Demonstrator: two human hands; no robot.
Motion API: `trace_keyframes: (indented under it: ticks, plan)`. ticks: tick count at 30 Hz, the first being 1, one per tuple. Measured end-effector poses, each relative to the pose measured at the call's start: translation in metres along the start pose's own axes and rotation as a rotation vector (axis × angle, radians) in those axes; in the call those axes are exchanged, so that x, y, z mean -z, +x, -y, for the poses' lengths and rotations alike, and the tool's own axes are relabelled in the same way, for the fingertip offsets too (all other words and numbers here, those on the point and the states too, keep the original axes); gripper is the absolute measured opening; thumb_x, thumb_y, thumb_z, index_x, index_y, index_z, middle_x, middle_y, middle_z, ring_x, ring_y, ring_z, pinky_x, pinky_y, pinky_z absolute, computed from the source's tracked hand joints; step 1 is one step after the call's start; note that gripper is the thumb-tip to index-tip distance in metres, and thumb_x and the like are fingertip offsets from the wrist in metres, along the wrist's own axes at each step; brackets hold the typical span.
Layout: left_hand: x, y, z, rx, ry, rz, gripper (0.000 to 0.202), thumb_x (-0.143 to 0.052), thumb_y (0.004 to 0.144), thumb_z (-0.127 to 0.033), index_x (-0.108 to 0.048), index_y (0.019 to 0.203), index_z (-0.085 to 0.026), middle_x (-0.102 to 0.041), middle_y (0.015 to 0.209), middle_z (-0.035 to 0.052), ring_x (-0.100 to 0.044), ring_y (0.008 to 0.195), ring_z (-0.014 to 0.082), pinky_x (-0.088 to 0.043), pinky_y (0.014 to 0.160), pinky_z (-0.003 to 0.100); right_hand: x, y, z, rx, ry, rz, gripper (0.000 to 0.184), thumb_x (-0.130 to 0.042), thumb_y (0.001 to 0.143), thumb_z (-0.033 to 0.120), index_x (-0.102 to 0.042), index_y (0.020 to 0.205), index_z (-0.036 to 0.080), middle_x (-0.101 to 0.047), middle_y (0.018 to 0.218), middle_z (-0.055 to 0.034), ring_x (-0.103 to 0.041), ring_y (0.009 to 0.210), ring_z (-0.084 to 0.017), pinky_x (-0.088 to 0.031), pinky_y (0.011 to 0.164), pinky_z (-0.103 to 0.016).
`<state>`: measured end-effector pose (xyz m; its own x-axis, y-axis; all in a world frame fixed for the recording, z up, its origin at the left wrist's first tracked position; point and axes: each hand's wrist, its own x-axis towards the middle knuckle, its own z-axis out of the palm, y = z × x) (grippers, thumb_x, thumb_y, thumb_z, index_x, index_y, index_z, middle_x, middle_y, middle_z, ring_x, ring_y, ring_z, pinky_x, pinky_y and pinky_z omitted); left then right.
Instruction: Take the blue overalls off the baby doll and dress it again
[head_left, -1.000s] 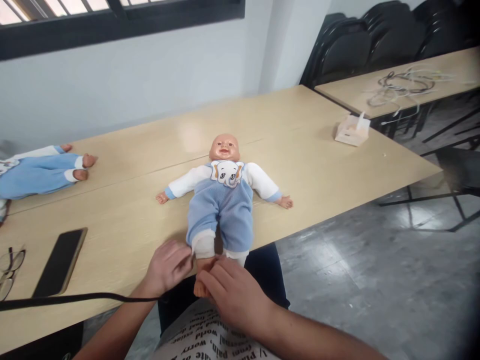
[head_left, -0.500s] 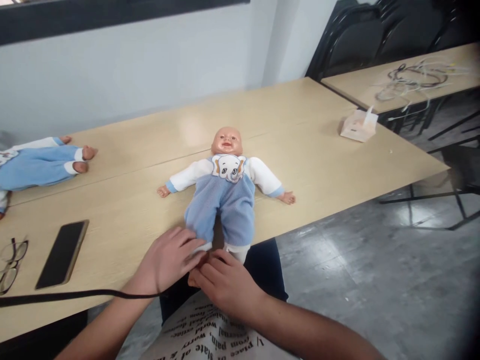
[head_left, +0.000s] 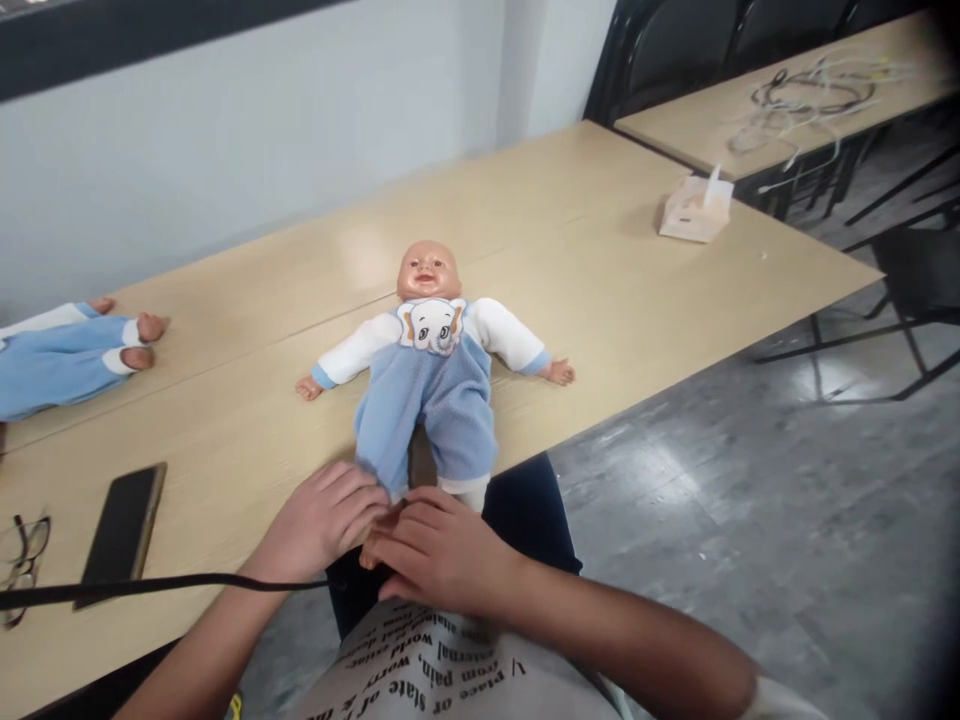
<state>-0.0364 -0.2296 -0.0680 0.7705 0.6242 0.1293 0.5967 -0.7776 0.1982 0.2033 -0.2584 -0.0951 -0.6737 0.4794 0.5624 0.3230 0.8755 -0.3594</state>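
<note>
Head view: the baby doll (head_left: 431,375) lies face-up on the table (head_left: 637,300), feet past its near edge; the right hand (head_left: 450,550) clasps one foot (head_left: 368,555), the left hand (head_left: 326,512) touches the cuff (head_left: 398,494), grip unclear. Tugging could slide the doll off.

Left hand (head_left: 334,508) beside right hand (head_left: 442,548), fingers (head_left: 358,502) bent, forearms (head_left: 600,622) angled inward

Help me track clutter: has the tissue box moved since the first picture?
No: judged against the table's far corner, the tissue box stays put; the view shifted.
</note>
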Motion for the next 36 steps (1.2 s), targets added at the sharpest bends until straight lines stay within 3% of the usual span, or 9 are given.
trace_keyframes:
  ticks: [3,5,8,11,20,25,30,33,36]
  plan:
    - [0.001,0.003,-0.016,0.049,0.024,-0.057,0.014,-0.055,0.102,-0.026,-0.069,0.102,-0.021,-0.069,0.098,0.0050,-0.058,0.091,0.0210,-0.043,0.080,0.036,0.018,-0.024,-0.015,0.034,0.000,-0.228,0.022,-0.063,0.098,0.038,-0.066,0.112,0.021,-0.070,0.087,-0.0010,-0.061,0.087,-0.018,-0.049,0.093,-0.036]
    - [-0.001,0.010,-0.036,0.024,0.030,-0.060,0.014,-0.060,0.100,-0.032,-0.069,0.107,-0.023,-0.069,0.097,0.0043,-0.058,0.090,0.0217,-0.042,0.078,0.037,0.026,-0.044,-0.027,-0.100,-0.066,-0.322,0.011,-0.064,0.096,0.026,-0.066,0.107,0.022,-0.069,0.083,-0.0013,-0.060,0.083,-0.018,-0.050,0.085,-0.037]
    - [-0.009,0.024,-0.067,-0.052,0.040,0.022,0.024,-0.064,0.098,-0.034,-0.066,0.120,-0.027,-0.069,0.098,0.0027,-0.058,0.091,0.0222,-0.041,0.078,0.038,0.028,-0.068,-0.044,-0.323,-0.165,-0.344,0.012,-0.064,0.094,0.018,-0.065,0.106,0.022,-0.070,0.087,-0.0041,-0.060,0.082,-0.020,-0.047,0.077,-0.037]
    - [-0.019,0.037,-0.084,-0.065,0.059,0.095,0.019,-0.064,0.097,-0.024,-0.065,0.117,-0.028,-0.067,0.094,0.0007,-0.057,0.085,0.0204,-0.040,0.075,0.037,0.022,-0.076,-0.053,-0.370,-0.218,-0.342,0.010,-0.063,0.095,0.016,-0.063,0.103,0.021,-0.069,0.085,-0.0037,-0.057,0.079,-0.020,-0.045,0.077,-0.038]
    - [-0.035,0.037,-0.082,-0.146,0.050,0.000,0.012,-0.060,0.098,-0.021,-0.065,0.110,-0.022,-0.065,0.081,-0.0002,-0.055,0.072,0.0184,-0.041,0.065,0.036,0.012,-0.058,-0.045,-0.391,-0.092,-0.396,0.011,-0.048,0.097,0.011,-0.053,0.094,0.021,-0.061,0.083,-0.0044,-0.050,0.079,-0.021,-0.039,0.073,-0.036]
    - [-0.036,0.034,-0.082,-0.157,0.015,-0.107,0.016,-0.058,0.099,-0.021,-0.064,0.113,-0.019,-0.067,0.078,-0.0003,-0.059,0.066,0.0162,-0.045,0.062,0.036,0.015,-0.064,-0.030,-0.382,0.060,-0.318,0.011,-0.044,0.098,0.014,-0.050,0.093,0.021,-0.057,0.082,-0.0035,-0.048,0.079,-0.021,-0.038,0.072,-0.035]
    - [-0.042,0.026,-0.077,-0.166,-0.034,-0.105,0.026,-0.059,0.097,-0.018,-0.062,0.123,-0.019,-0.068,0.076,-0.0007,-0.061,0.063,0.0162,-0.049,0.062,0.037,0.015,-0.081,-0.020,-0.396,0.280,-0.241,0.014,-0.039,0.102,0.023,-0.046,0.091,0.023,-0.053,0.079,-0.0016,-0.049,0.074,-0.020,-0.041,0.068,-0.033]
    - [-0.046,0.022,-0.076,-0.154,-0.049,-0.116,0.022,-0.060,0.095,-0.017,-0.064,0.116,-0.022,-0.068,0.076,-0.0002,-0.063,0.064,0.0159,-0.050,0.063,0.035,0.006,-0.090,-0.018,-0.463,0.296,-0.274,0.017,-0.037,0.105,0.031,-0.049,0.096,0.023,-0.056,0.082,-0.0028,-0.052,0.076,-0.020,-0.043,0.068,-0.034]
    - [-0.045,0.020,-0.078,-0.124,-0.079,-0.136,0.021,-0.061,0.093,-0.015,-0.065,0.112,-0.024,-0.070,0.079,0.0009,-0.064,0.066,0.0162,-0.052,0.064,0.034,0.001,-0.093,-0.020,-0.513,0.287,-0.415,0.021,-0.038,0.105,0.037,-0.053,0.104,0.023,-0.058,0.086,-0.0041,-0.055,0.078,-0.021,-0.045,0.068,-0.035]
